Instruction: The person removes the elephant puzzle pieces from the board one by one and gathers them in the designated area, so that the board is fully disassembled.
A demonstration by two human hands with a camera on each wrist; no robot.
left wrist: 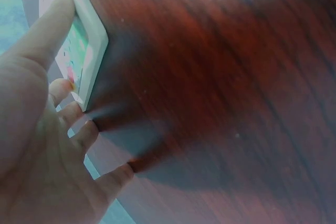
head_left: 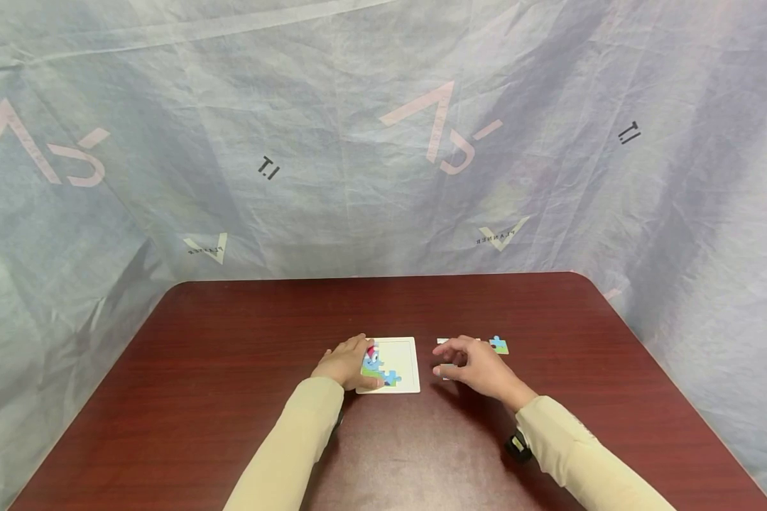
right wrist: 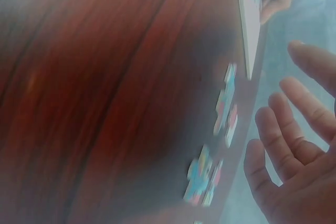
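On the bench [head_left: 230, 341]: one puzzle tray [head_left: 400, 355], partly filled toward nine o'clock. Left hand [head_left: 344, 365]: fingers spread wide at that edge, thumb toward seven, presumably steadying it. At the tray's three o'clock: loose pieces [head_left: 500, 346], apparently for easy reach; right hand [head_left: 479, 367] near, fingers parted, holding nothing.

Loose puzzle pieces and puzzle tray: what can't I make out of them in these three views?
Head: the right hand covers part of the loose puzzle pieces.
Head: the left hand hides the left edge of the puzzle tray.
Left wrist: the thumb covers part of the tray's picture; the top edge cuts the tray off.
Right wrist: blur and the low angle obscure the pieces' designs; the bottom edge cuts off one piece.
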